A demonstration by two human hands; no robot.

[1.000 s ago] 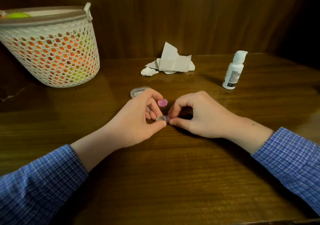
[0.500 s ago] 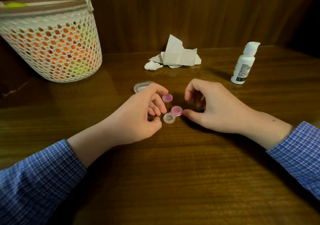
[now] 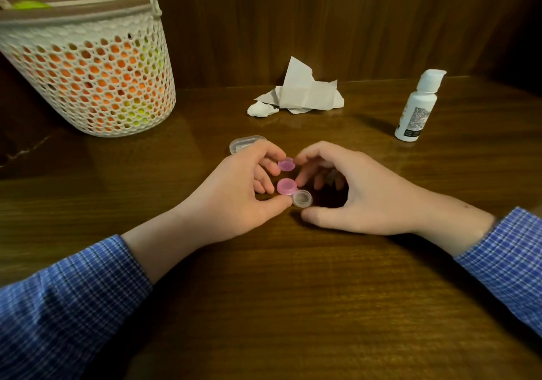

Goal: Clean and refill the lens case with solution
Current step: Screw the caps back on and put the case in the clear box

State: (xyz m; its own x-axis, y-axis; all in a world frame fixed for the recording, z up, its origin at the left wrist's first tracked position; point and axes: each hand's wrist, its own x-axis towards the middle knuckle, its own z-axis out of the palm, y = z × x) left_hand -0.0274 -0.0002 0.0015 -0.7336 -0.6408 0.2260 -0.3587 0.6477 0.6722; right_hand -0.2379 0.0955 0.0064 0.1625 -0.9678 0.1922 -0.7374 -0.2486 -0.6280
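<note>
Surface: a dark, glossy wooden table (image 3: 293, 306) is seen against a wood-panelled wall, under dim warm light.
Lens case: a small lens case (image 3: 293, 192) lies at the centre of the frame, between the two hands; one pink cup (image 3: 286, 186) and one clear cup (image 3: 302, 198) are joined side by side.
Loose cap: a separate pink cap (image 3: 286, 164) rests on the table just above the case.
Left hand: the left hand (image 3: 234, 192) is curled around the case from the left, thumb tip touching its lower edge and fingertips bent in beside the pink cup; a light steadying pinch is judged, though full contact cannot be confirmed.
Right hand: the right hand (image 3: 360, 192) is arched over the table, fingers curled toward the pink cap and the case, thumb flat on the wood below the clear cup; nothing is seen to be gripped.
Further out: a clear lid (image 3: 246, 144) sits above the left hand; crumpled tissue (image 3: 302, 92) lies at upper centre; the solution bottle (image 3: 416, 107) stands at upper right, well apart; a white mesh basket (image 3: 88, 66) fills the upper left.
Step in hand: the case is being opened and laid out; cleaning and refilling are judged not yet done.
Next move: the tissue or the bottle must be reached for while the case is kept level.
</note>
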